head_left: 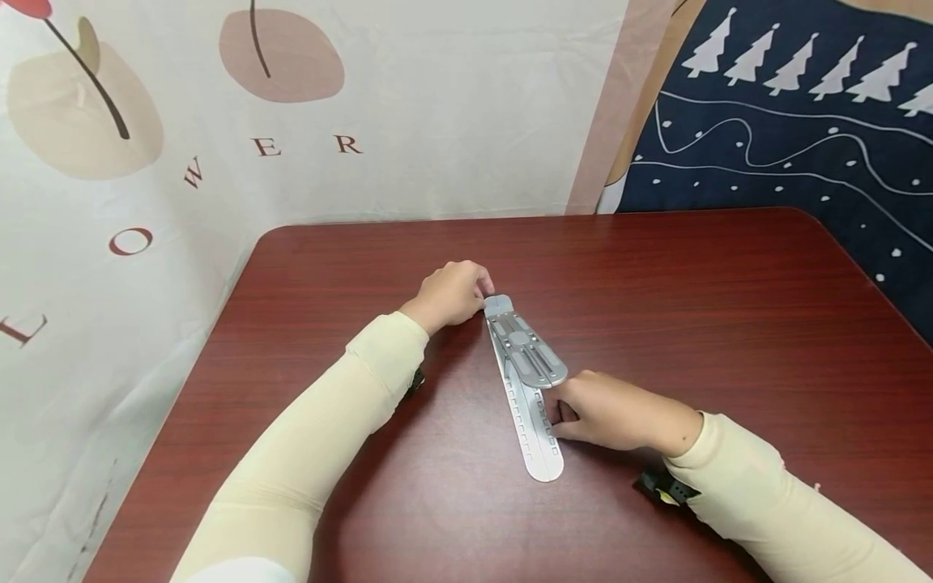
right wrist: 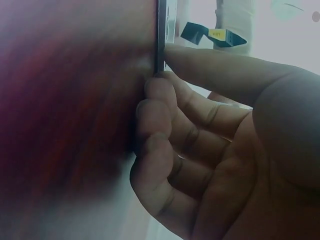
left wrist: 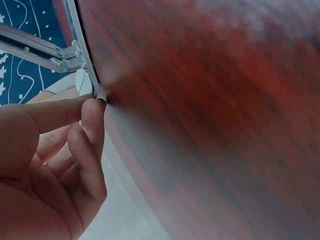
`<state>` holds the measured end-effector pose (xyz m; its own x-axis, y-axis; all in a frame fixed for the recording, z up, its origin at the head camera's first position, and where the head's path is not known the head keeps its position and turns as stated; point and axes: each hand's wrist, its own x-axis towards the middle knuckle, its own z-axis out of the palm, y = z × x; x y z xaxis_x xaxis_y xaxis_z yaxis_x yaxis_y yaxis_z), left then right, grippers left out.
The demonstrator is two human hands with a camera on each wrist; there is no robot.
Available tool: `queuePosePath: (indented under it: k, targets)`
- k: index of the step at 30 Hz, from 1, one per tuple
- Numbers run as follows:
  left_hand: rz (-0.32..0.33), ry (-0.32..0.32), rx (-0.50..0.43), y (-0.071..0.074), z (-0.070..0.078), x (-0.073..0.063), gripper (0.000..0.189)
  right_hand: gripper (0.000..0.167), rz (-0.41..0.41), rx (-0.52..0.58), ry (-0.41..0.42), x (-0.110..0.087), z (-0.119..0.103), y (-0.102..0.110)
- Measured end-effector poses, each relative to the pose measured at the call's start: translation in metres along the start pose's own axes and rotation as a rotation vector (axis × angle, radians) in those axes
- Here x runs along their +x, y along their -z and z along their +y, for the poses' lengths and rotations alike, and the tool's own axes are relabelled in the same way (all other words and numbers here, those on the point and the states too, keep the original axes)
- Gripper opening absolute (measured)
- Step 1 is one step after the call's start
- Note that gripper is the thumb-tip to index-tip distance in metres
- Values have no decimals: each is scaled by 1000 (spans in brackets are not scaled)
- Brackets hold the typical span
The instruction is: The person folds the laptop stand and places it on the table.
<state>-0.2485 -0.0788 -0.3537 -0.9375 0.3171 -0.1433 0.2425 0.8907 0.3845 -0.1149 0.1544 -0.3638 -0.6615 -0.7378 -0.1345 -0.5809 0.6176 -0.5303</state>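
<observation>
A silver metal folding stand point(head_left: 519, 338) lies on the table, its slotted upper plate raised at an angle over a long base plate point(head_left: 541, 457) with rows of small slots. At its far end, my left hand point(head_left: 450, 293) pinches the tip between thumb and forefinger; the left wrist view shows this pinch beside the stand's hinged arm point(left wrist: 62, 57). On the near right side, my right hand point(head_left: 615, 411) pinches the base plate's edge. In the right wrist view, thumb and forefinger meet at the plate's thin edge point(right wrist: 160, 32), with the other fingers curled against the table.
The dark red wooden table point(head_left: 729, 324) has rounded far corners. Behind it hangs a pale printed cloth point(head_left: 452, 121), with a navy cloth of white trees point(head_left: 773, 146) at the right. A black wrist strap point(head_left: 663, 486) shows under the right sleeve.
</observation>
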Motion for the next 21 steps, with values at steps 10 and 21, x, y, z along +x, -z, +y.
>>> queuePosePath:
  k: [10, 21]
  targets:
    - [-13, -26, 22, -2, 8, 4, 14, 16, -3, -20, 1, 0, -7, -4]
    - [-30, -27, -8, -3, 15, 7, 13, 17, -7, -34, 11, 0, -12, -5]
